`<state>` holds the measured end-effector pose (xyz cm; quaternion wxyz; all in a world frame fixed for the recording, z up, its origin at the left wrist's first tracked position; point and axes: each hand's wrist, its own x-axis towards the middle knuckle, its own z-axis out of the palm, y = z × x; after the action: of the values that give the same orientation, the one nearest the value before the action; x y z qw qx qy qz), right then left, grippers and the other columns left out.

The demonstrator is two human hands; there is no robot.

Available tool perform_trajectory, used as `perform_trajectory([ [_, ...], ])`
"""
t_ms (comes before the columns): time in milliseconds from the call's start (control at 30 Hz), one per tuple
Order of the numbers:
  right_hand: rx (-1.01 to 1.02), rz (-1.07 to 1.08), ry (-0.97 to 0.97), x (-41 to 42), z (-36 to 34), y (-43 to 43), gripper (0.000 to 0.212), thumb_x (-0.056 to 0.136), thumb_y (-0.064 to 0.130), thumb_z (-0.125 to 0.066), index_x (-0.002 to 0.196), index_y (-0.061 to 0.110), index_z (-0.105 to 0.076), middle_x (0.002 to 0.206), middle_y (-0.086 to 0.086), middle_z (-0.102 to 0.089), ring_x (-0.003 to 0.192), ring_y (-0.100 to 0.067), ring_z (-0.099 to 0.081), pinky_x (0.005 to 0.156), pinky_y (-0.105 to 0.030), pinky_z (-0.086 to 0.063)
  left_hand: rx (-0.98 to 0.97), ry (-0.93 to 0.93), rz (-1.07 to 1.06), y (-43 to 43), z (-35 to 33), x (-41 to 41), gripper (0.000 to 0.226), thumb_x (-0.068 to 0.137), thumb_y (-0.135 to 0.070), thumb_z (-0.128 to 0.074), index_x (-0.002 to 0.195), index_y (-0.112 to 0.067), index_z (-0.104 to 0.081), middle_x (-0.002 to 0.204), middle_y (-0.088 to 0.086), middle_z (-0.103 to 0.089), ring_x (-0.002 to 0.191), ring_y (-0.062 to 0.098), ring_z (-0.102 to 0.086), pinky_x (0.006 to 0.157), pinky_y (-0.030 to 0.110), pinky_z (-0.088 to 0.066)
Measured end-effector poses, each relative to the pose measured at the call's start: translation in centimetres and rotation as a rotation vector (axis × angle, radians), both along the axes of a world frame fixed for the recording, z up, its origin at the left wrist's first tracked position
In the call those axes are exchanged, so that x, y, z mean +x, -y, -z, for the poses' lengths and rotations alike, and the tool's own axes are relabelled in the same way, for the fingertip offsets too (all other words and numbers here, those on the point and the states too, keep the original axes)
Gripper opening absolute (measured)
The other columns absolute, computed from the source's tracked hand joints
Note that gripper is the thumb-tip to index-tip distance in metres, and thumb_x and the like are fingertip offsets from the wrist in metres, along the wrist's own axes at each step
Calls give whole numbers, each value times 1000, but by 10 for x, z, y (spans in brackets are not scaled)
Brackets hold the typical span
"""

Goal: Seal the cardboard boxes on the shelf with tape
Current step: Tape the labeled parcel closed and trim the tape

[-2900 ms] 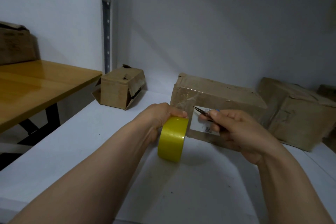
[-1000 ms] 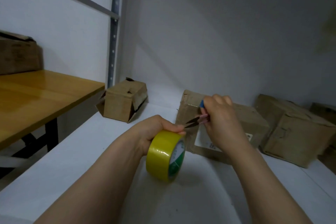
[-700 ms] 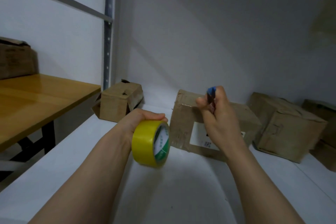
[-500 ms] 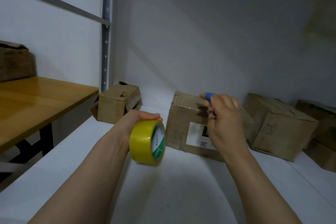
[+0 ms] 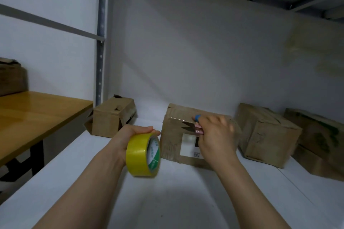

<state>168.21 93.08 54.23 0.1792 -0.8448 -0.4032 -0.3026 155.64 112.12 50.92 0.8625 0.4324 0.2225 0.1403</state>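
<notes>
My left hand point(image 5: 128, 135) grips a yellow tape roll point(image 5: 142, 155) with a green and white core, held above the white shelf point(image 5: 167, 201). My right hand point(image 5: 216, 135) grips small scissors point(image 5: 191, 126) with a blue handle tip, blades pointing left in front of the middle cardboard box point(image 5: 173, 135). That box carries a white label and stands just behind both hands.
A small torn box point(image 5: 109, 117) stands at the back left by the metal upright point(image 5: 101, 42). Two more boxes point(image 5: 264, 132) point(image 5: 320, 139) sit to the right. A wooden table point(image 5: 37, 113) with another box point(image 5: 11, 78) lies left of the shelf.
The view has tilted upward. My right hand turned so the scissor blades point left again at the middle box; my left hand kept hold of the tape roll and drifted slightly lower.
</notes>
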Motion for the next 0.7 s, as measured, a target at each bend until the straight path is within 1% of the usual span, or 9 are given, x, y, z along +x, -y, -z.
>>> perform_trajectory([
  [67, -80, 2, -64, -2, 0, 2, 55, 90, 6, -49, 140, 28, -51, 140, 10, -54, 128, -20, -41, 99, -33, -26, -13, 8, 27, 3, 0, -1, 50, 72, -15, -71, 119, 3, -67, 116, 20, -67, 95, 34, -63, 83, 43, -56],
  [133, 5, -87, -161, -3, -5, 8, 42, 91, 4, -48, 126, 24, -62, 123, 9, -62, 116, -20, -49, 99, -34, -33, -22, 23, 62, 5, -2, -2, 52, 73, -16, -70, 121, 2, -66, 100, 17, -68, 81, 30, -64, 71, 37, -58],
  [200, 224, -114, -291, 6, -15, 19, 32, 92, 2, -49, 113, 18, -68, 107, 3, -68, 103, -23, -59, 90, -33, -44, -7, 13, 54, 6, -2, -4, 51, 74, -17, -70, 120, 3, -67, 105, 17, -67, 85, 30, -63, 75, 40, -54],
  [300, 408, -8, -446, 28, -28, 40, 26, 99, 8, -49, 116, 14, -67, 105, -6, -69, 97, -26, -62, 75, -30, -45, 27, -15, 15, 7, -2, -7, 52, 72, -16, -71, 121, 4, -66, 120, 18, -66, 98, 33, -61, 84, 44, -51],
  [367, 487, -34, -677, 35, -29, 46, 21, 103, 15, -48, 105, 10, -68, 98, -6, -69, 89, -23, -61, 80, -34, -48, 52, -31, 10, 8, -2, -8, 48, 70, -16, -73, 114, 2, -68, 107, 18, -67, 88, 32, -62, 79, 42, -51],
  [433, 532, -81, -846, 33, -24, 49, 26, 105, 20, -47, 90, 22, -68, 88, 4, -66, 81, -10, -59, 86, -37, -47, 70, -51, 38, 11, -1, -7, 32, 69, -15, -74, 97, 0, -69, 89, 17, -65, 71, 30, -63, 73, 40, -51],
  [533, 549, -99, -840, 31, -18, 51, 29, 105, 22, -47, 83, 33, -63, 87, 11, -64, 83, -7, -59, 90, -38, -47, 117, -80, 89, 16, 0, -6, 10, 75, -12, -69, 75, -2, -69, 73, 16, -66, 57, 27, -63, 68, 38, -49],
  [633, 540, -70, -824, 26, -22, 55, 23, 104, 24, -48, 93, 30, -68, 90, 7, -66, 86, -12, -60, 92, -42, -49, 142, -78, 125, 19, -2, -9, 12, 78, -12, -66, 71, -3, -68, 70, 15, -64, 56, 26, -61, 66, 37, -48],
  [700, 554, -31, -836, 24, -27, 61, 23, 104, 26, -49, 91, 24, -67, 86, 0, -64, 79, -14, -57, 83, -39, -48, 146, -53, 130, 14, -2, -13, 11, 79, -9, -67, 71, -3, -66, 71, 14, -62, 57, 25, -60, 67, 36, -47],
])
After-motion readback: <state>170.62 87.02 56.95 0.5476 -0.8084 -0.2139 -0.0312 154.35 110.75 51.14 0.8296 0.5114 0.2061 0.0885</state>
